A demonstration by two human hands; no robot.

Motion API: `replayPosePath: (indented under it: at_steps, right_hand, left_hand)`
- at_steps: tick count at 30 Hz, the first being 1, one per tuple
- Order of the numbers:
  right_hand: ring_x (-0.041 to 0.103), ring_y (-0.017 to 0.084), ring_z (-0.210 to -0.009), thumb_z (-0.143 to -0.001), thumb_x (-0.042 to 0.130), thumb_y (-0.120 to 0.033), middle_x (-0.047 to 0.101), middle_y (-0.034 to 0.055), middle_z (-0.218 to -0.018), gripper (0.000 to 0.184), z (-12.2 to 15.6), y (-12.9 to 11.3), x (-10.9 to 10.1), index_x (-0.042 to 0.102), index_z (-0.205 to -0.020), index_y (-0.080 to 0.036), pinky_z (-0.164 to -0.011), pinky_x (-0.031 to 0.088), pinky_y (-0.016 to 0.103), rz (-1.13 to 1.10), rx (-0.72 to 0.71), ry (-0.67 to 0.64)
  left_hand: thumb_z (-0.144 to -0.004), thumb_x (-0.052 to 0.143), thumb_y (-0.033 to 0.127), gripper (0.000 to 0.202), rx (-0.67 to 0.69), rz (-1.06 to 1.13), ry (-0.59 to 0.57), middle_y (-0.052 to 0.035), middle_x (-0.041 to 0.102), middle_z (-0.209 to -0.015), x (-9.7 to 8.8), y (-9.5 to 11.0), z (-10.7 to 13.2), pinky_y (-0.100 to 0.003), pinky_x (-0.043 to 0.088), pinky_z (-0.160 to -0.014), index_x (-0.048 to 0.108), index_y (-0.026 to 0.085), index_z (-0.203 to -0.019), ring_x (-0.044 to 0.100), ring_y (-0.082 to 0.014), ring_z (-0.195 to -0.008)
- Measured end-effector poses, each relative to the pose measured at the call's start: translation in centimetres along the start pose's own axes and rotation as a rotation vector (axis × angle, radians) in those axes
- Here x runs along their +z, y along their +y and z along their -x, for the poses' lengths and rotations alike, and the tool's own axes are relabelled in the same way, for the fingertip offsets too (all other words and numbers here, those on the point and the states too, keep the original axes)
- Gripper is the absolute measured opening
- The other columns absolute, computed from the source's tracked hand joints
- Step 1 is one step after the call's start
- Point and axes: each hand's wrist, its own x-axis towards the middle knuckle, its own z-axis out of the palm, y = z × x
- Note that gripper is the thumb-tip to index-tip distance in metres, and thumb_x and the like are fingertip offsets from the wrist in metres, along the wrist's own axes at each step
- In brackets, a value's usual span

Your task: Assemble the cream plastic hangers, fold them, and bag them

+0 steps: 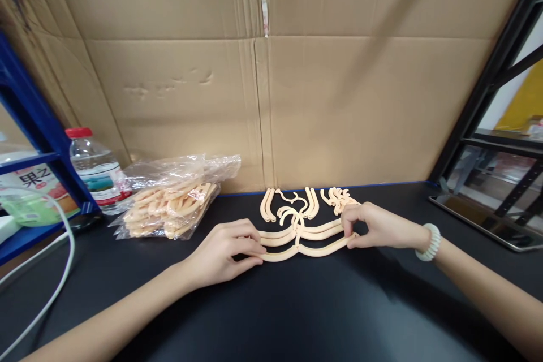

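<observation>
Beige plastic clothes hangers lie in a stack in front of me, their curved arms spreading left and right and their hooks pointing away. My left hand pinches the left end of the nearest hanger. On the other side, the thumb and fingers of my right hand are closed on this hanger's right end. Both hands cover the arm tips, so the exact grip is partly hidden. A pale beaded band circles my right wrist.
Loose curved hanger arms and a pile of small hooks lie behind the stack. Left stand a clear plastic bag of beige parts, a red-capped bottle and a white cable. A phone-like slab lies right; cardboard rises behind.
</observation>
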Motion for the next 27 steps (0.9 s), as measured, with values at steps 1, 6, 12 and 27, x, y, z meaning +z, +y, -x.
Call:
replayPosePath:
  at_steps: [1,6,12,27]
  right_hand:
    - [0.059,0.018,-0.075,-0.076,0.070,-0.022,0.063,0.0005,-0.075,0.011,0.0,0.1,0.1,0.062,-0.070,-0.019,-0.075,0.045,0.033,0.017,-0.015,0.005]
    - [0.058,0.021,-0.091,-0.075,0.072,-0.023,0.061,0.0056,-0.095,0.010,-0.1,0.4,0.3,0.065,-0.070,-0.019,-0.083,0.045,0.036,0.068,-0.037,0.057]
    - [0.059,0.021,-0.097,-0.076,0.072,-0.021,0.064,0.0062,-0.101,0.010,-0.2,0.9,0.5,0.065,-0.071,-0.018,-0.092,0.044,0.038,0.059,-0.048,0.037]
    - [0.060,0.017,-0.079,-0.077,0.069,-0.012,0.065,0.0032,-0.086,0.010,-0.7,0.8,1.0,0.061,-0.075,-0.017,-0.078,0.048,0.032,0.078,-0.049,0.064]
  left_hand:
    - [-0.087,0.063,0.023,0.014,-0.005,-0.032,0.008,-0.0078,0.070,-0.085,0.0,0.0,0.0,-0.027,0.048,-0.068,0.076,0.025,-0.093,0.062,-0.0188,-0.075]
    - [-0.087,0.061,0.022,0.014,-0.038,-0.103,0.007,-0.0096,0.067,-0.096,0.4,-0.2,0.3,-0.033,0.047,-0.078,0.074,0.025,-0.091,0.060,-0.0210,-0.085]
    - [-0.090,0.059,0.018,0.011,0.035,-0.082,0.074,-0.0077,0.070,-0.102,1.1,-0.7,0.5,-0.034,0.051,-0.087,0.069,0.021,-0.091,0.064,-0.0212,-0.097]
    - [-0.091,0.054,0.015,0.010,-0.018,-0.026,0.078,-0.0078,0.069,-0.098,1.4,-0.9,0.7,-0.033,0.054,-0.082,0.062,0.018,-0.095,0.064,-0.0194,-0.093]
